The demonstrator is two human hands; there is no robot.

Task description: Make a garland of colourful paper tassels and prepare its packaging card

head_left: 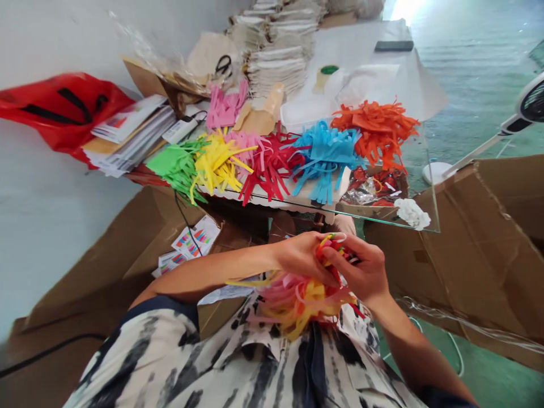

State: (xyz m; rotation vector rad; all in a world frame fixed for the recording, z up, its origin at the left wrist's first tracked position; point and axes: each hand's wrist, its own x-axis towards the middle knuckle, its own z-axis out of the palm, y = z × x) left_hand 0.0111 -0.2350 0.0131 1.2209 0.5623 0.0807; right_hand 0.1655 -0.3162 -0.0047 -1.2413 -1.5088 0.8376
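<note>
Close to my chest, a multicoloured fringed paper tassel [304, 297] in pink, yellow and red hangs down from my hands. My left hand [304, 255] is closed around its gathered top. My right hand [361, 266] pinches the same top, where a pale loop or strip shows at the fingertips; its exact kind is unclear. Beyond them, along the glass table edge, lie fringed paper bundles: green [181, 164], yellow [221, 161], dark red [274, 167], blue [327, 153] and orange [376, 130]. Pink fringe [227, 105] lies farther back.
A glass-topped table [391, 218] holds stacked papers [278, 62], scissors [223, 65], green tape [329, 69] and a box of small red items [374, 187]. A red bag [63, 110] is at left. Cardboard boxes [480, 226] flank me; a white fan [531, 102] stands right.
</note>
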